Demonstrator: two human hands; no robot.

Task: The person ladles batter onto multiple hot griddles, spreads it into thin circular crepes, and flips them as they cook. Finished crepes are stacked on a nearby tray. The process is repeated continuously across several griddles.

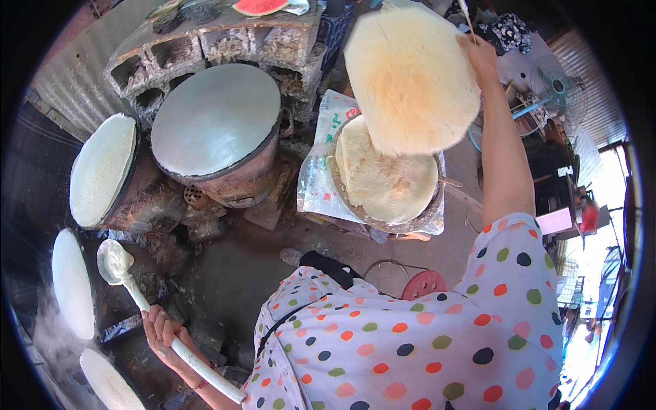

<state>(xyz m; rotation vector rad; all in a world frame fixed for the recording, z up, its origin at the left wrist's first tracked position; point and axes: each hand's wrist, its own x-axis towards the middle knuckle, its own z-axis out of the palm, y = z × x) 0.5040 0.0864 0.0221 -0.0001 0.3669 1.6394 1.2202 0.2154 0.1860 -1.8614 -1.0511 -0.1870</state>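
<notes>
Loose white garment (410, 342) printed all over with round dots in orange, pink, olive green and navy. Short sleeve ending just above the right elbow. Bare forearms below the garment; thin band at the left wrist (198, 385).

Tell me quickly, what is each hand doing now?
Left hand: closed around the handle of a white ladle.
Right hand: closed on a thin stick, lifting a round thin sheet.

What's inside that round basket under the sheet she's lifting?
The basket holds a stack of thin pale round sheets. The lifted sheet covers the stack's upper edge; how many lie beneath cannot be told.
</notes>
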